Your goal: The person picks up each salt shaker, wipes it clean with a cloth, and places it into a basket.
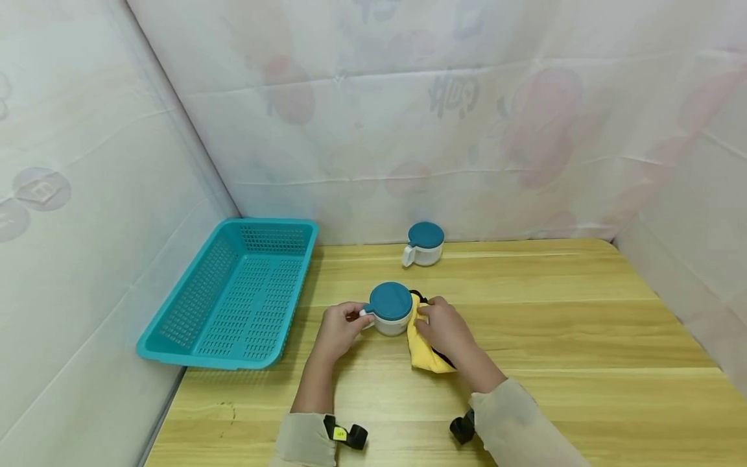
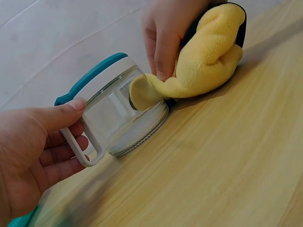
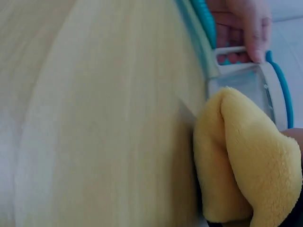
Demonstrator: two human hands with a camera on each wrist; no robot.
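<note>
Desk [image 1: 554,324]: Wood-grained, it fills the lower part of the frame and carries the scene.
Teal basket [image 1: 248,308]: The slatted plastic tray sits at left of centre, apart from both hands.
Right hand [image 1: 446,327]: Right of centre, its fingers pinch a bunched yellow cloth [image 1: 421,347].
Left hand [image 1: 338,331]: Just left of centre, it grasps the white handle [image 2: 75,145] of the near jar [image 1: 390,308], thumb on the upper end, fingers curled around it.
Yellow cloth: Plush and dark-edged, it lies just right of the near jar, one flap apparently against the clear wall; it looks light, limp and absorbent, best held by a thick fold with a flap left free.
Near jar: At frame centre, it appears upright on the desk under its blue lid [image 1: 390,299]. The wall looks like glass: likely rigid, smooth, slippery if wet and breakable if knocked, moderately heavy for its size. The handle offers the surest hold; the lid, whose fit cannot be judged, is a poor lifting point.
Far jar [image 1: 425,245]: A similar lidded vessel stands untouched above centre, near the desk's back edge, handle toward lower left.
</note>
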